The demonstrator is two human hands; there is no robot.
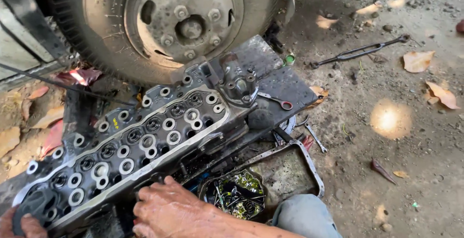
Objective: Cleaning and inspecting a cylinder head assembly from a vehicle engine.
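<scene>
A long, greasy engine cylinder head (140, 136) lies slanted across a dark metal plate (285, 86) on the ground, its face showing several round valve holes with bright rings. My right hand (169, 211) rests with curled fingers against the head's near edge, close to its lower side. At the bottom left corner, my left hand (21, 226) grips a round black part at the head's left end; only a few fingers show. What the right fingers hold, if anything, is hidden.
A large truck wheel (169, 20) stands just behind the head. A metal tray (285, 170) with a bowl of small oily parts (237, 194) sits by my knee (307, 216). Spanners (314, 136) and a long bar (360, 52) lie on the dirt ground among dry leaves.
</scene>
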